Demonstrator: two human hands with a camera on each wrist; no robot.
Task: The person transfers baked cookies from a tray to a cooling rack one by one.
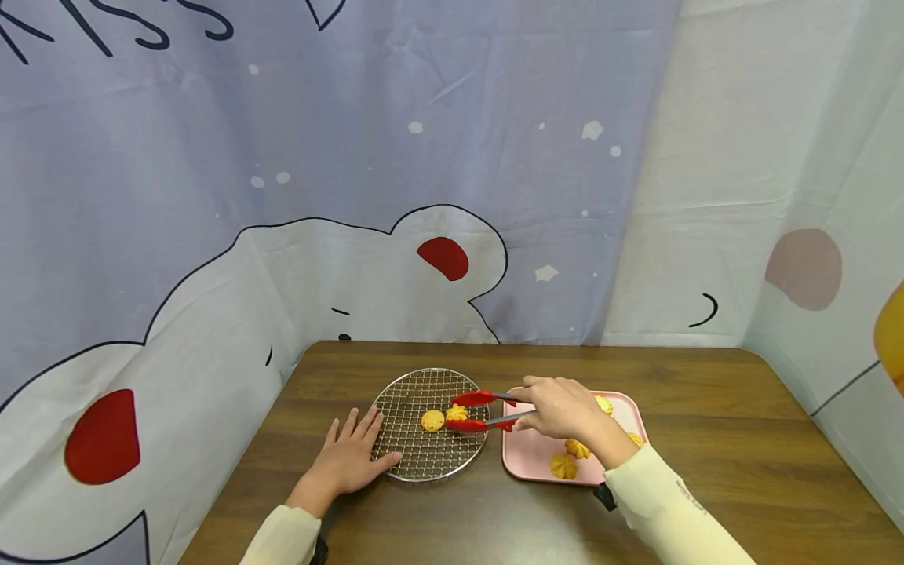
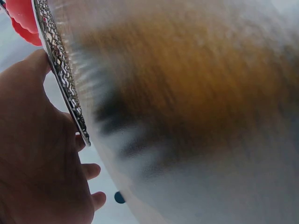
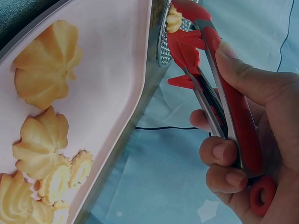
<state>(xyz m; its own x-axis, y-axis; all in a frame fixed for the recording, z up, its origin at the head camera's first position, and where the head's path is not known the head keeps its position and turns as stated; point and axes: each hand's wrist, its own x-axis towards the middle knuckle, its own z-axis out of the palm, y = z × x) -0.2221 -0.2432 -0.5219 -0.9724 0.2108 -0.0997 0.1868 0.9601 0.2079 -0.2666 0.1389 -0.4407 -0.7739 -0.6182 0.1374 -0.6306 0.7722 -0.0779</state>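
Note:
My right hand [image 1: 565, 408] grips a pair of red-tipped tongs [image 1: 472, 425], its fingers curled round the handles in the right wrist view. The tong tips stand on either side of a ridged yellow cookie [image 1: 457, 412] at the right part of a round wire rack [image 1: 417, 459]. Whether they press on it I cannot tell. A flatter round cookie [image 1: 433, 421] lies just left of it on the mesh. With fingers spread, my left hand [image 1: 349, 461] rests at the rack's left rim. Beneath my right forearm sits a pink tray [image 1: 524, 457] bearing several swirled cookies [image 3: 49, 65], partly hidden by the arm.
Rack and tray stand side by side on a brown wooden table [image 1: 452, 526], a narrow gap between them. A printed cloth [image 1: 551, 196] hangs behind the table's far edge and continues along the sides.

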